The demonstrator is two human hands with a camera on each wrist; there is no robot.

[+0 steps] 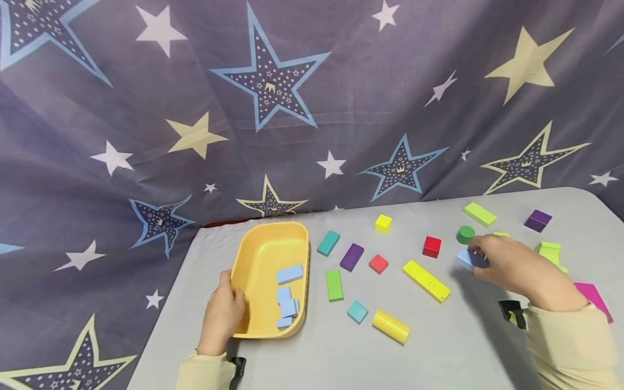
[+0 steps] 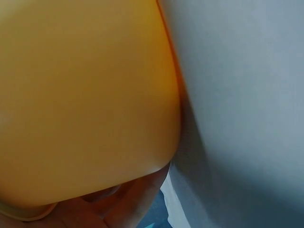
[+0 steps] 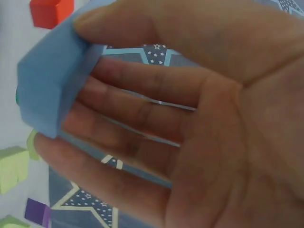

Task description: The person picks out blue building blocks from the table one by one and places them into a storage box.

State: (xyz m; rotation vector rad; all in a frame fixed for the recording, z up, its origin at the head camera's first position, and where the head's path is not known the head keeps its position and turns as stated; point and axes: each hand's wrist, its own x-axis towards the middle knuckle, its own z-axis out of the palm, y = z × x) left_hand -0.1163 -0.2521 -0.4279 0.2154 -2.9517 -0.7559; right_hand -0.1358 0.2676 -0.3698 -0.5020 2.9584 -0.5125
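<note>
My left hand grips the left rim of a yellow tray, thumb over the edge. Inside the tray, towards its right side, lie several light blue blocks. In the left wrist view the tray's wall fills much of the picture, with fingers under its edge. On the right, my right hand pinches a light blue block between thumb and fingertips, over the table. A green cylinder stands just beyond that block.
Scattered on the grey table are a yellow cylinder, a long yellow block, a red cube, a purple block and a lime block. A magenta block lies by the right forearm. Star-patterned cloth hangs behind.
</note>
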